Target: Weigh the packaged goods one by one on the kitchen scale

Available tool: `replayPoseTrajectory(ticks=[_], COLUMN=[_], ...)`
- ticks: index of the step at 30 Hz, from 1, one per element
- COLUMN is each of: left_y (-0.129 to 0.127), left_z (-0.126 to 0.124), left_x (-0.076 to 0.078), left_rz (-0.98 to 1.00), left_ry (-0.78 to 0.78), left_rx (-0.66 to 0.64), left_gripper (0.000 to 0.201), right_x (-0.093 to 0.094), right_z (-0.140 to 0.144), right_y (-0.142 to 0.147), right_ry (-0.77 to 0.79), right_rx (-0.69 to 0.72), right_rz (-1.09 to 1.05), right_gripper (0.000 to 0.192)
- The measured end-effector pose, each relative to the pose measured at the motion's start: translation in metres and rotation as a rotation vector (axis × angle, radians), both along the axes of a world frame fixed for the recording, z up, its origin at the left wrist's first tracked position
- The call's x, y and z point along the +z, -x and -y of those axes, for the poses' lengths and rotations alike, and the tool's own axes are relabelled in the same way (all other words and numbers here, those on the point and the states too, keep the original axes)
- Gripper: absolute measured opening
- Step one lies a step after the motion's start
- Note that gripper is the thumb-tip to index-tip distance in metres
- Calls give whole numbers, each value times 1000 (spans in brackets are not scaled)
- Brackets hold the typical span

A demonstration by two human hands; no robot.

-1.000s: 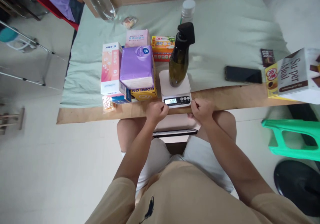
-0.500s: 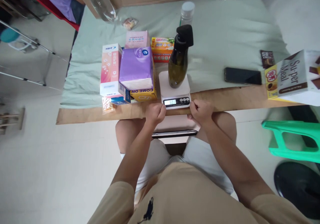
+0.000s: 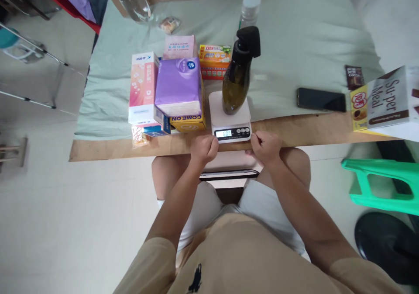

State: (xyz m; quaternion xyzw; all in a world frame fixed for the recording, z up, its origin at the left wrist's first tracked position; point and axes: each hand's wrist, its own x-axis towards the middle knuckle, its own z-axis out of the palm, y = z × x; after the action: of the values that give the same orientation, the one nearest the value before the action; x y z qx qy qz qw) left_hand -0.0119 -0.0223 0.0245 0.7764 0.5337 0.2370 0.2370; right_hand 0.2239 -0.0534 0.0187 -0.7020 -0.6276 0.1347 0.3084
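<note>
A white digital kitchen scale (image 3: 216, 110) sits at the table's front edge, its lit display showing what looks like 607. On its platform stands a dark spray bottle (image 3: 236, 82) with a black trigger head and liquid inside. My left hand (image 3: 204, 149) is a closed fist on the table edge, just by the scale's left front corner. At the right front corner my right hand (image 3: 266, 146) rests the same way, fingers curled in. I see nothing held in either fist.
Left of the scale are a purple tissue pack (image 3: 179, 84), a pink-white box (image 3: 143, 88) and an orange box (image 3: 214, 62). Behind the spray bottle is a white-capped bottle (image 3: 251, 8). To the right lie a phone (image 3: 321, 99) and a Su-per Meal box (image 3: 388, 97). A green stool (image 3: 360, 176) stands lower right.
The view has shifted slightly. Both fists stay beside the scale, and the spray bottle remains on it with the same reading.
</note>
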Motion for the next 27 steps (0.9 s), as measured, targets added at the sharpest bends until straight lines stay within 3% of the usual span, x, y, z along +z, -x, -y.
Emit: replayPoseTrajectory(ticks=[5, 10, 19, 23, 27], left_y=[1, 5, 9, 13, 13], left_z=[0, 1, -1, -2, -2], left_x=[-2, -4, -6, -5, -5], left_rz=[59, 140, 238, 274, 283], left_ry=[-8, -39, -141, -197, -217], left_rx=[-6, -54, -102, -152, -186], left_gripper=[42, 43, 45, 45, 44], right_x=[2, 10, 43, 42, 35], right_z=[3, -5, -81, -103, -106], right_y=[-3, -4, 46, 65, 69], right_ry=[-38, -113, -247, -319, -377], right_rx=[-5, -94, 38, 6, -40], right_rz=[-61, -153, -461, -393, -382], right_gripper=[41, 26, 90, 94, 88])
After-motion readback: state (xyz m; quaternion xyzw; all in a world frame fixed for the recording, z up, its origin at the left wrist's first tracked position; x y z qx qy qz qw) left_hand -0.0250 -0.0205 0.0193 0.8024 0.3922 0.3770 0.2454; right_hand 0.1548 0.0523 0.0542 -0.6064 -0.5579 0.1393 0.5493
